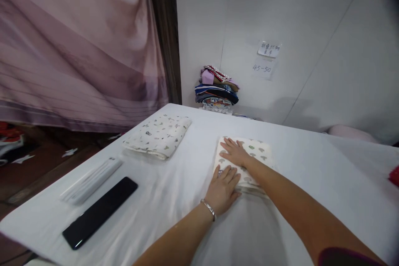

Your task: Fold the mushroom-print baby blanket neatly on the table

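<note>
A folded white cloth with a small grey print [260,151] lies on the white-covered table [311,183]. My right hand [234,152] rests flat on its top, fingers stretched toward the far left. My left hand [222,189], with a bracelet on the wrist, lies flat on the cloth's near left edge, fingers spread. Neither hand holds anything. A second folded printed cloth [158,135] sits apart at the table's far left.
A white bar-shaped object [92,179] and a black flat bar [99,212] lie near the table's left edge. A stack of folded clothes [216,89] stands at the far corner against the wall. A pink curtain [77,45] hangs left. Paper notes [268,56] are stuck on the wall.
</note>
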{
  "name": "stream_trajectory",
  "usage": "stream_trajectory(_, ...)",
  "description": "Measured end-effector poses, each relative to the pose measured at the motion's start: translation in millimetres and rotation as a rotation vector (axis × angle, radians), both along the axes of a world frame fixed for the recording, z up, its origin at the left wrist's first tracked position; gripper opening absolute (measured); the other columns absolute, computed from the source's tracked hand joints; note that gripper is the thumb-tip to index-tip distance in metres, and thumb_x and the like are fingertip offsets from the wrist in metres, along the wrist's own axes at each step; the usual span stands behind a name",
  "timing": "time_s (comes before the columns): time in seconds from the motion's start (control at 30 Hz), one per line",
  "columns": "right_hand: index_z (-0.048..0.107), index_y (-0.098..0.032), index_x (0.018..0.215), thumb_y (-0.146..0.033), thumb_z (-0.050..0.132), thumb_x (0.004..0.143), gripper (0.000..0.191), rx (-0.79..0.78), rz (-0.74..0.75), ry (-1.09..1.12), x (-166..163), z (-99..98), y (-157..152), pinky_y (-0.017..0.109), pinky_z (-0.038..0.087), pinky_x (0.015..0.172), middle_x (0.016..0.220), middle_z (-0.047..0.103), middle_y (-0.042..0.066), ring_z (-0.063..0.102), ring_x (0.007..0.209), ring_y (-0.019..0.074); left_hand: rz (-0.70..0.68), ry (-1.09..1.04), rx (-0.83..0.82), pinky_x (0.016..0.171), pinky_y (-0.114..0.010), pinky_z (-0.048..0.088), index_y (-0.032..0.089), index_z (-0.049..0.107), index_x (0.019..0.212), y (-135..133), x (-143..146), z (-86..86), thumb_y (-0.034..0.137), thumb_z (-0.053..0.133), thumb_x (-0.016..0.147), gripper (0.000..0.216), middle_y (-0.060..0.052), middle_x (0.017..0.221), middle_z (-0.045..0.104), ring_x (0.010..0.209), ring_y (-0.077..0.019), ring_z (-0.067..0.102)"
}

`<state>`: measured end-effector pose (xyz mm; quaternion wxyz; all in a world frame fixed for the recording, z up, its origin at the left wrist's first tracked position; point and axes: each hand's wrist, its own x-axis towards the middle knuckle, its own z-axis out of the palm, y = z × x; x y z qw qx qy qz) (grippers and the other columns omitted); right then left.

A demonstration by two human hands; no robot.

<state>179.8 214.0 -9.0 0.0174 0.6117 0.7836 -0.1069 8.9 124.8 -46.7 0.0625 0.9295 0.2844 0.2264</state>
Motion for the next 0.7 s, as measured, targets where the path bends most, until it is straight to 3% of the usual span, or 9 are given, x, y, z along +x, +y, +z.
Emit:
stream_trajectory(0.13, 0.017, -0.024, 0.144, -0.067, 0.014, 0.083, 0.074, 0.015, -0.023, 0.013, -5, -8.6, 7, 0.048, -0.002, 0.108, 0.151, 0.000, 0.002, -0.003, 0.137, 0.0230, 0.021, -0.001, -0.015, 0.110, -0.051, 0.014, 0.026, 0.043, 0.128, 0, -1, 1.6, 0.041, 0.040, 0.089, 0.042, -0.002, 0.137, 0.042, 0.132, -0.0218, 0.026)
stream_trajectory(0.27, 0.021, -0.025, 0.143, -0.066, 0.013, 0.084, 0.072, 0.019, -0.046, 0.060, 3, 0.6, -6, 0.049, 0.004, 0.107, 0.151, 0.004, 0.004, 0.000, 0.138, 0.0234, 0.006, -0.013, -0.032, 0.110, -0.050, 0.014, 0.027, 0.044, 0.127, 0, -2, -0.1, 0.039, 0.040, 0.089, 0.041, -0.002, 0.137, 0.043, 0.131, -0.0207, 0.028)
stream_trajectory(0.43, 0.026, -0.023, 0.141, -0.062, 0.017, 0.086, 0.068, 0.156, -0.214, -0.073, 53, 0.4, -35, 0.051, 0.002, 0.107, 0.150, 0.010, 0.006, 0.002, 0.137, 0.0240, 0.015, -0.031, -0.039, 0.110, -0.050, 0.018, 0.027, 0.045, 0.126, 2, 0, -3.1, 0.039, 0.044, 0.087, 0.041, -0.003, 0.132, 0.048, 0.126, -0.0205, 0.035)
stream_trajectory(0.57, 0.022, -0.025, 0.142, -0.061, 0.017, 0.086, 0.066, 0.082, -0.438, -0.114, 96, -15.2, -45, 0.056, 0.011, 0.104, 0.150, 0.011, 0.005, 0.007, 0.137, 0.0267, 0.007, -0.036, -0.062, 0.110, -0.050, 0.016, 0.027, 0.046, 0.125, 0, 3, -1.1, 0.038, 0.043, 0.088, 0.038, -0.003, 0.131, 0.049, 0.126, -0.0194, 0.036)
stream_trajectory(0.7, 0.023, -0.026, 0.141, -0.061, 0.018, 0.085, 0.066, 0.053, -0.447, -0.087, 104, -16.1, -41, 0.059, 0.013, 0.103, 0.150, 0.012, 0.005, 0.009, 0.136, 0.0280, -0.019, -0.057, -0.116, 0.110, -0.050, 0.014, 0.027, 0.046, 0.125, -2, 2, 1.4, 0.038, 0.047, 0.086, 0.041, -0.003, 0.133, 0.047, 0.127, -0.0199, 0.035)
